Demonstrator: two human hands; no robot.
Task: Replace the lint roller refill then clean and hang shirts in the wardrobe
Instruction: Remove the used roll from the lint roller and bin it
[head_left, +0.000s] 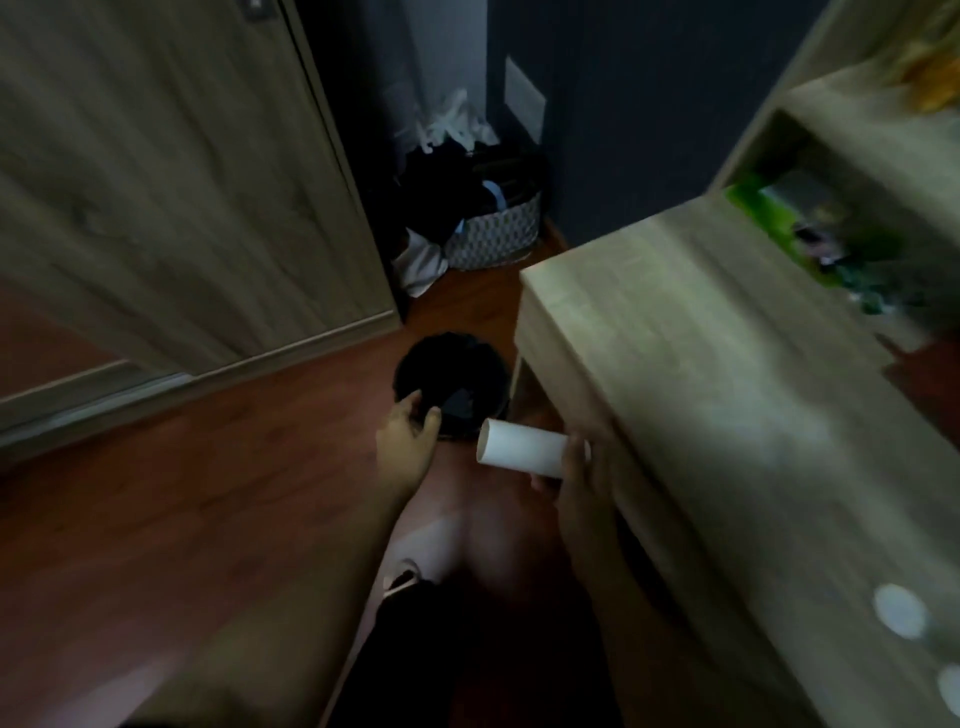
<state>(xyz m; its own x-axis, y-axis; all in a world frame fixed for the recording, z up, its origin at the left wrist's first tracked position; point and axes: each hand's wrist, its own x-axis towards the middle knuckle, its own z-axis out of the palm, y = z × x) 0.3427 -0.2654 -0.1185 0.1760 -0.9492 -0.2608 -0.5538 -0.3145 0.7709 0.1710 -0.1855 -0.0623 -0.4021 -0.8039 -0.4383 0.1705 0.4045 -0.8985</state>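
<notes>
My right hand (574, 470) grips one end of a white cardboard tube (519, 447), held level above the floor beside the desk's front corner. My left hand (408, 441) grips the near rim of a small round black bin (452, 379) lined with a dark bag, standing on the floor at the desk's left leg. The tube's open end points left, just right of the bin. The frame is blurred by motion. No lint roller handle or shirt shows clearly.
A pale wooden desk (701, 364) fills the right side, with shelves (841, 156) behind it. A wardrobe door (182, 182) stands at left. A patterned laundry basket (493, 234) heaped with clothes sits in the far corner. Brown wooden floor (208, 519) lies open to my left.
</notes>
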